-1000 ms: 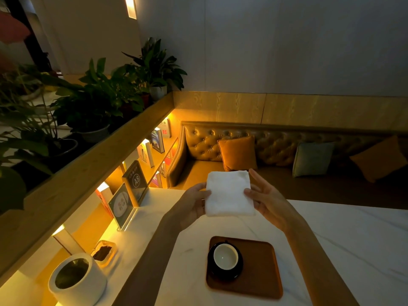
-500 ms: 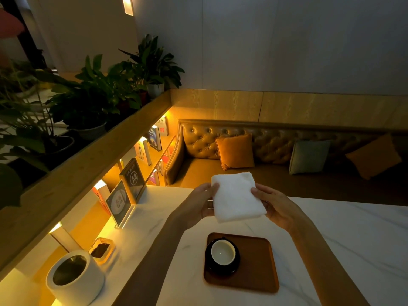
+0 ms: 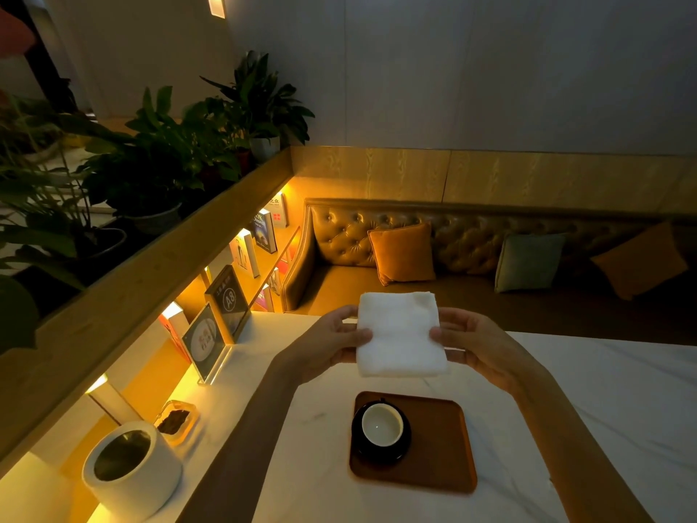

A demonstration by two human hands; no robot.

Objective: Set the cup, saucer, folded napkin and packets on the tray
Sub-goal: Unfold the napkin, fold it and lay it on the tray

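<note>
A white folded napkin (image 3: 399, 334) is held in the air above the table, just beyond the tray. My left hand (image 3: 332, 343) pinches its left edge and my right hand (image 3: 479, 347) pinches its right edge. Below them a brown wooden tray (image 3: 441, 447) lies on the white marble table (image 3: 603, 409). On the tray's left half a cup (image 3: 381, 425), white inside, stands on a black saucer (image 3: 362, 449). The right half of the tray is bare. I see no packets on the tray.
At the left table edge stand a white cylindrical container (image 3: 132, 469), a small clear dish with dark contents (image 3: 175, 422), and two acrylic sign stands (image 3: 205, 343). Behind runs a lit bookshelf under a plant ledge; a tufted sofa with cushions (image 3: 403, 252) lies beyond.
The napkin was tilted half a second ago; it now sits squarer between both hands, which grip its side edges. Cup, saucer and tray have not moved.
</note>
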